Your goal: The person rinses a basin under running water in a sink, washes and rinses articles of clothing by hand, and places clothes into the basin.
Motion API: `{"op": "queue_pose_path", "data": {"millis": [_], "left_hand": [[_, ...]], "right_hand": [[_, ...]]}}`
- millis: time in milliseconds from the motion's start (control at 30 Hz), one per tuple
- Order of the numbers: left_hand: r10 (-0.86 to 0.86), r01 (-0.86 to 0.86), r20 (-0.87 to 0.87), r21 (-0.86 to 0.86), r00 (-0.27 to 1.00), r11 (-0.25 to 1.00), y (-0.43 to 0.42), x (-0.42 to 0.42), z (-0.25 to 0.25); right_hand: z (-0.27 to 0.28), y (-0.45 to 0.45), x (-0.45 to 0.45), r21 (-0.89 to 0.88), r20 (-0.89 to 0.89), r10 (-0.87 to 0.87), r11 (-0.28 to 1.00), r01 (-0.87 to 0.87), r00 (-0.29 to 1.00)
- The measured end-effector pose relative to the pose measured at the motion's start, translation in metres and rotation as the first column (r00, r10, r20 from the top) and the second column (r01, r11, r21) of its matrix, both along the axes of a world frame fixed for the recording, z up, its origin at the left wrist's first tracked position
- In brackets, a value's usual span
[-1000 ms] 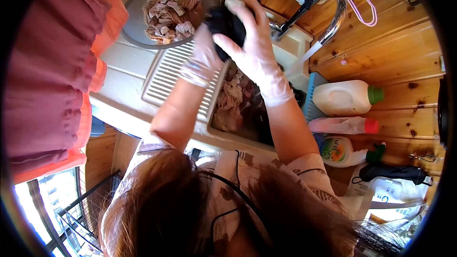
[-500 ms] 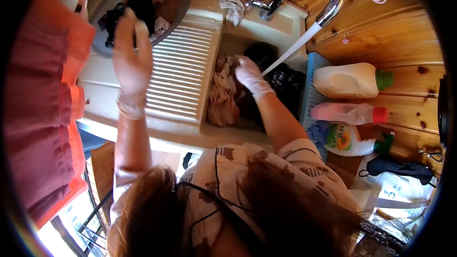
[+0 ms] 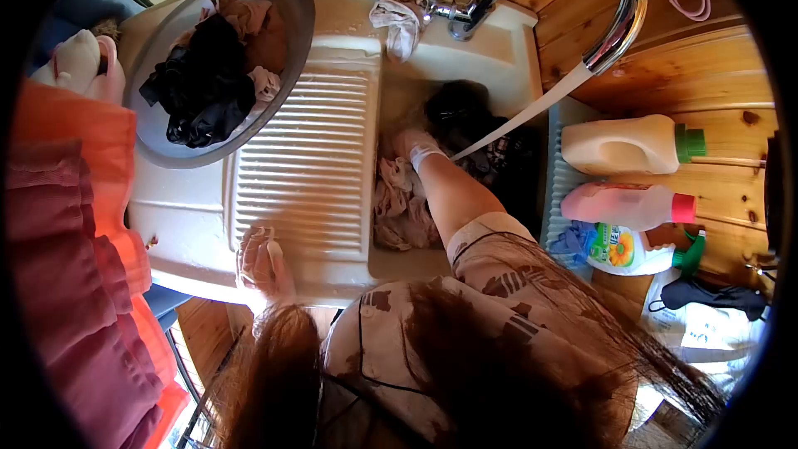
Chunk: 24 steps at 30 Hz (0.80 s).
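Observation:
My right hand, in a thin translucent glove, reaches down into the sink basin. Its fingers are blurred among wet beige cloth, so their grip is hidden. Black cloth lies just beyond, and dark patterned cloth is to the right. A stream of water falls from the curved tap close to that hand. My left hand, gloved too, rests at the near left corner of the ribbed washboard. Its fingers are loosely bent, with nothing visible in them.
A grey oval tub holding black and beige clothes stands at the upper left. A small pale cloth hangs by the faucet. On the right ledge lie a cream jug, a pink bottle and a spray bottle. Red-pink curtains hang left.
My left hand has come back from beside the tub to the washboard's near corner. My right hand has moved slightly left and lower in the basin. The view has shifted.

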<state>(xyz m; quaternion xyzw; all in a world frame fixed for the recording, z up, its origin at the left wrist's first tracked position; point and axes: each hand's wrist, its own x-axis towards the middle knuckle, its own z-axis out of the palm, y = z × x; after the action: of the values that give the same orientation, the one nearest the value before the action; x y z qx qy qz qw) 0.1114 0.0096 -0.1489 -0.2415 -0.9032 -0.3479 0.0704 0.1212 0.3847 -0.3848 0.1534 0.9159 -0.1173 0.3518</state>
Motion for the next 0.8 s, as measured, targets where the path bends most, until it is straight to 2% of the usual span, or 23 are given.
{"op": "queue_pose_path", "data": {"millis": [67,100,133,167,267,367,433,467,500,567,633,667,767,800], "left_hand": [[0.04,-0.058,0.133,0.132,0.99,0.99,-0.005,0.003,-0.016],[0.057,-0.096,0.198,0.195,0.979,0.976,-0.008,0.003,-0.022],[0.055,-0.094,0.182,0.212,0.982,0.973,-0.009,0.002,-0.022],[0.047,-0.075,0.137,0.206,0.989,0.976,-0.01,0.001,-0.02],[-0.014,0.022,-0.057,0.142,0.998,0.99,-0.012,-0.001,-0.015],[-0.048,0.065,-0.139,0.12,0.989,0.991,-0.009,-0.001,-0.009],[-0.061,0.079,-0.16,0.113,0.985,0.99,-0.008,-0.003,-0.006],[-0.064,0.084,-0.168,0.116,0.984,0.99,-0.009,-0.003,-0.005],[-0.066,0.088,-0.178,0.119,0.982,0.989,-0.008,-0.002,-0.006],[-0.069,0.092,-0.185,0.119,0.98,0.989,-0.008,-0.002,-0.007],[-0.07,0.095,-0.187,0.127,0.98,0.987,-0.007,-0.004,-0.009],[-0.069,0.095,-0.192,0.128,0.979,0.987,-0.007,-0.005,-0.009],[-0.07,0.098,-0.2,0.133,0.977,0.986,-0.008,-0.007,-0.013],[-0.07,0.099,-0.201,0.137,0.977,0.986,-0.008,-0.008,-0.014]], "right_hand": [[0.007,-0.013,0.011,0.097,0.22,0.199,0.97,-0.224,0.955],[0.024,-0.018,0.015,0.093,0.105,-0.04,0.995,0.03,0.994],[0.087,-0.032,0.013,0.06,-0.008,-0.282,0.957,0.282,0.959],[0.121,-0.04,0.011,-0.002,-0.111,-0.507,0.86,0.51,0.855],[0.037,-0.02,0.004,0.095,-0.285,-0.576,0.779,0.62,0.766],[0.017,-0.003,-0.008,0.104,-0.064,-0.466,0.876,0.471,0.882],[-0.04,0.014,-0.005,0.096,-0.163,-0.49,0.856,0.508,0.856],[-0.038,0.012,-0.005,0.092,-0.211,-0.501,0.845,0.527,0.84],[-0.037,0.008,-0.004,0.084,-0.181,-0.526,0.834,0.546,0.831],[0.059,-0.035,-0.005,0.053,-0.041,-0.561,0.825,0.563,0.827],[0.116,-0.058,0.006,-0.03,0.048,-0.515,0.856,0.516,0.856],[0.124,-0.064,0.024,-0.135,0.016,-0.434,0.892,0.432,0.901],[0.157,-0.064,0.079,-0.247,-0.088,-0.147,0.961,0.122,0.985],[0.176,-0.067,0.087,-0.112,-0.073,-0.104,0.989,0.096,0.992]]}}
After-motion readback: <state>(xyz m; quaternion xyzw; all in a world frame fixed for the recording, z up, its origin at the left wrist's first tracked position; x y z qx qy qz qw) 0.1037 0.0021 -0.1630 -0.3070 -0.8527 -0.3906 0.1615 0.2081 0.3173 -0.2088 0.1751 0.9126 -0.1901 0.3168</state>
